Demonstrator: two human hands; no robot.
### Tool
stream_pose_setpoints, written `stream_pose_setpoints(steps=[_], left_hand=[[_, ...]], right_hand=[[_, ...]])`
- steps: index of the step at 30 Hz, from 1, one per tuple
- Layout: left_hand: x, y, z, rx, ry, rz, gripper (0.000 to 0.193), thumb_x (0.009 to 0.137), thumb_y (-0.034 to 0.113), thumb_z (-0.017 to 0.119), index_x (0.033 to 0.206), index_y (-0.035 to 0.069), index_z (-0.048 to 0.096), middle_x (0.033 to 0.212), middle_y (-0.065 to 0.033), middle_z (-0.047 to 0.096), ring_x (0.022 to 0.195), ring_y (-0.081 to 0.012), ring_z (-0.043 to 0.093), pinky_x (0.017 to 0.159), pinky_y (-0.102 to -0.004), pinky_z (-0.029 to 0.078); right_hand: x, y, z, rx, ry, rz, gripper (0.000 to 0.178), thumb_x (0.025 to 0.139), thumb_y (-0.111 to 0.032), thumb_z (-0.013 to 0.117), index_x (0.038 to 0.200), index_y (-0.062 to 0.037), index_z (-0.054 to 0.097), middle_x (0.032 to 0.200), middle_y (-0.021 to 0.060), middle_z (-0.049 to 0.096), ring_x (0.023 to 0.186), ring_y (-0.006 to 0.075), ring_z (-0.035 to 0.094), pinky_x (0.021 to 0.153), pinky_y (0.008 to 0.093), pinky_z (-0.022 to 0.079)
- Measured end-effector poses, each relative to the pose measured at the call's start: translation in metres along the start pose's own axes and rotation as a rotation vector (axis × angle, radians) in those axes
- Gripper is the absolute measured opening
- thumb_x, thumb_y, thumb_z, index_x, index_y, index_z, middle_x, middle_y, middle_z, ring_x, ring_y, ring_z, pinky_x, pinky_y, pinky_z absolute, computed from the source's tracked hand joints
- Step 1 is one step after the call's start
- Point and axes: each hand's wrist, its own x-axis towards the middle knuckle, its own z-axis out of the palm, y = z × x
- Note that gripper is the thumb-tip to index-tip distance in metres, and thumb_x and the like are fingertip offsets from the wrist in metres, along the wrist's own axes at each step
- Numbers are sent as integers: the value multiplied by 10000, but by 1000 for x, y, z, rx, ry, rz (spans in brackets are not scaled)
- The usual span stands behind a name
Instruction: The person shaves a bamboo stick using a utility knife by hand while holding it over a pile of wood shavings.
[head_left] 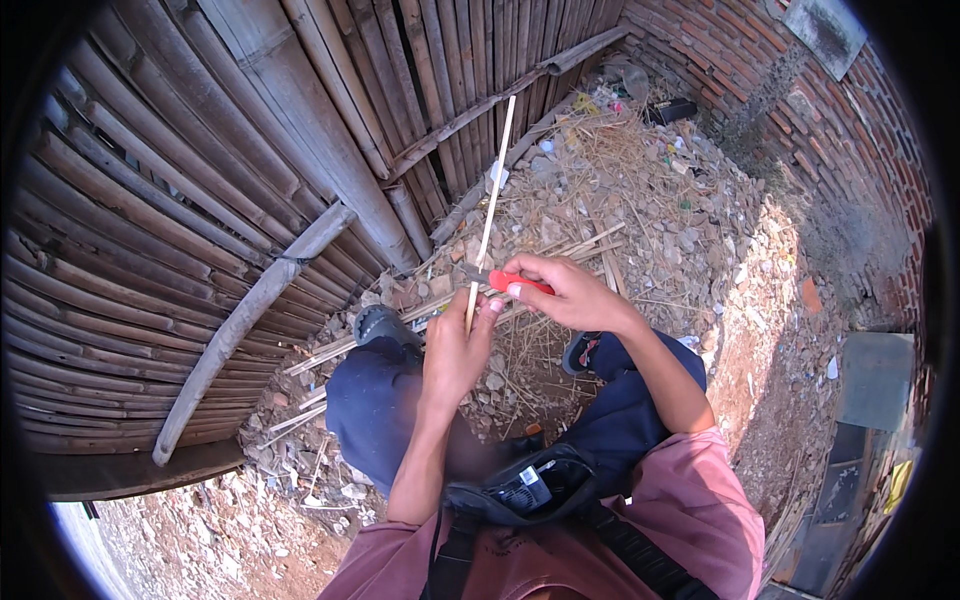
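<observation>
My left hand (458,348) is closed around the lower part of a thin, pale bamboo strip (494,195), which stands up and leans slightly to the right at its far end. A red-handled knife (507,281) is gripped in my right hand (575,295), with the thumb along the handle. Its short blade points left and lies against or just over the strip, a little above my left fingers. Whether the edge bites into the strip, I cannot tell. Both hands are close together in front of my knees.
More bamboo strips (592,241) lie on the rubble ground beyond and beside my feet. A bamboo wall (300,130) rises on the left, with a curved pole (250,330) across it. Far right stands a brick wall (860,150). Straw and litter (610,130) fill the far corner.
</observation>
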Motion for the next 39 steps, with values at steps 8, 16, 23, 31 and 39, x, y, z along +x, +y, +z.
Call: stream_pose_setpoints(steps=[8, 16, 23, 31, 39], left_hand=[[3, 5, 0, -21, -16, -15, 261, 1075, 244, 686, 1145, -7, 676, 731, -198, 698, 614, -343, 689, 631, -461, 513], [6, -1, 10, -11, 60, 88, 291, 1083, 203, 671, 1160, -76, 643, 741, -260, 690, 636, -404, 708, 595, -479, 507], [5, 7, 14, 42, 84, 59, 299, 1086, 207, 663, 1089, -91, 633, 700, -301, 661, 665, -493, 705, 561, -516, 502], [7, 6, 15, 212, 86, 0, 309, 1094, 230, 634, 1056, -76, 655, 715, -330, 659, 698, -528, 693, 587, -576, 514], [9, 1, 20, 219, 96, -15, 400, 1125, 293, 597, 983, -76, 651, 685, -315, 602, 661, -540, 612, 591, -545, 470]], right_hand=[[0, -6, 3, -139, 41, -13, 183, 1099, -163, 603, 1219, -31, 645, 842, 71, 685, 764, 152, 656, 721, 346, 529], [0, -13, 5, -74, 50, 22, 174, 1104, -156, 581, 1162, -13, 662, 716, 66, 583, 661, 159, 579, 655, 349, 487], [-2, -20, 5, -89, 125, 34, 229, 1093, -214, 616, 1107, -7, 714, 704, 112, 600, 625, 188, 554, 623, 383, 449], [-3, -35, 20, -215, 266, 169, 246, 1062, -261, 654, 1123, -52, 767, 628, 152, 553, 526, 258, 512, 564, 413, 409], [-2, -24, 34, -170, 401, 115, 253, 1067, -248, 651, 1141, -29, 756, 626, 163, 539, 530, 260, 482, 557, 404, 408]])
